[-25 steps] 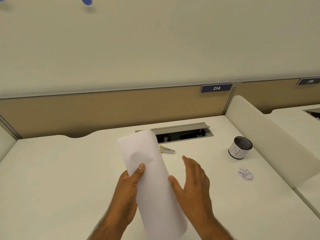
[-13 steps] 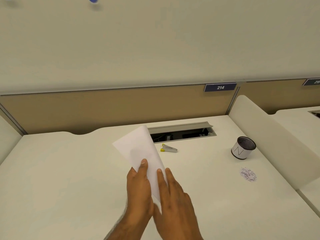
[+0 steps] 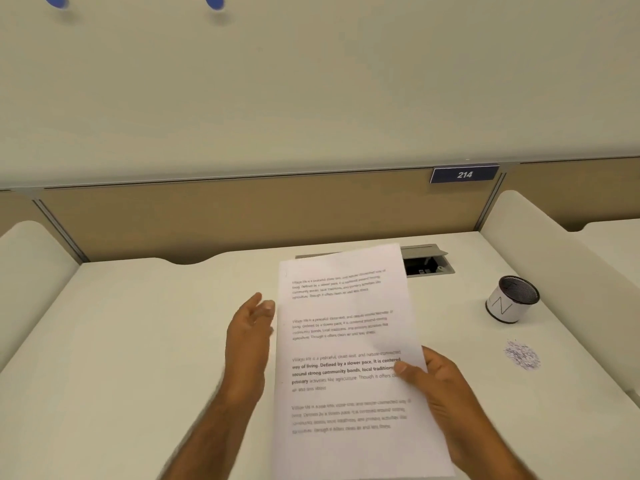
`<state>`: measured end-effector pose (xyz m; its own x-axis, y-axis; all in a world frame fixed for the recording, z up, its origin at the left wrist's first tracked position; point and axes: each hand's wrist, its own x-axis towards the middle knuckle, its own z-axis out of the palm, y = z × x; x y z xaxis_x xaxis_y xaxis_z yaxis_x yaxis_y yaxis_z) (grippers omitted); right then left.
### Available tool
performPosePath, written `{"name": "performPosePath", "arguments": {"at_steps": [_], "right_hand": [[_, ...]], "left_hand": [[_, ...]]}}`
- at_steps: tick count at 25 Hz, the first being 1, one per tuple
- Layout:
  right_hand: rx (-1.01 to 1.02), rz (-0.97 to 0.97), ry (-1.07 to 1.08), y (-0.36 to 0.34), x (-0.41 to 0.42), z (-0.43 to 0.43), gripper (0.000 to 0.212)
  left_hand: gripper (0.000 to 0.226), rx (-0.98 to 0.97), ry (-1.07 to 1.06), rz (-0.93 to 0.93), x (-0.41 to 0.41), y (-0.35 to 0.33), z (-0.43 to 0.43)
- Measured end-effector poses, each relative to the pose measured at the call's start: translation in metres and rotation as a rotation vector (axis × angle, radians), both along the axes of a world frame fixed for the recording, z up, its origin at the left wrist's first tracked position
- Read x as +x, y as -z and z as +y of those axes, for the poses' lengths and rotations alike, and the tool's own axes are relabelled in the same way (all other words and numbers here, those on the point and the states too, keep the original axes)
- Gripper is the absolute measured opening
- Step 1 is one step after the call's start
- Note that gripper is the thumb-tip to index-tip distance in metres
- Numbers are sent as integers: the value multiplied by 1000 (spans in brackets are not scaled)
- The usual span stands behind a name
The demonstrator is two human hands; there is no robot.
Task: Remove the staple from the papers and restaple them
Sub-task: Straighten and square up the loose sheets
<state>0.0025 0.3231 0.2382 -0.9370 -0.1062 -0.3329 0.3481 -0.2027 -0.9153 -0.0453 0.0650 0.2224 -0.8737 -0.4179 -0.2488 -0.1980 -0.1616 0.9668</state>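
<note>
- Gripping the papers (image 3: pixel 346 341) by their right edge, the right hand (image 3: pixel 446 393) presses its thumb on the printed top sheet; its fingers are hidden under the sheets.
- The left hand (image 3: pixel 249 334) is open, fingers straight and loosely spread, just beside the papers' left edge. Whether it touches them I cannot tell.
- The papers are held printed side up over the middle of the desk (image 3: pixel 138 341). Their far end covers the left part of the cable slot (image 3: pixel 427 263) at the back edge.
- A white cup (image 3: pixel 512 301) with a dark inside stands upright toward the right edge, well apart from the papers.
- A small heap of scraps (image 3: pixel 522 355) lies near the cup, on its front-edge side.
- A blue number plate (image 3: pixel 464 174) reading 214 sits on the partition (image 3: pixel 242 216) behind the back edge.
</note>
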Motion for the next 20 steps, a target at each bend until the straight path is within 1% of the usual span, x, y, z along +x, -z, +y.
{"name": "performPosePath", "arguments": {"at_steps": [1, 2, 5, 7, 11, 14, 17, 20], "right_hand": [[-38, -27, -7, 3, 1, 4, 22], [-53, -41, -11, 8, 2, 7, 23], [-80, -80, -29, 21, 3, 13, 30], [-95, -101, -52, 30, 3, 15, 37], [-80, -117, -47, 42, 1, 20, 40], [-73, -144, -7, 54, 3, 19, 29], [4, -187, 51, 73, 6, 15, 22], [128, -228, 70, 100, 12, 15, 18]], "left_hand": [[36, 131, 42, 14, -3, 2, -4], [31, 206, 80, 39, -3, 2, -6], [19, 277, 75, 95, -2, -3, -1], [16, 278, 63, 117, -3, -5, 3], [13, 269, 48, 130, -4, -4, 7], [13, 253, 57, 113, -6, 7, 8], [12, 242, 68, 36, -9, 30, 10], [14, 202, 104, -100, -15, 67, 15]]}}
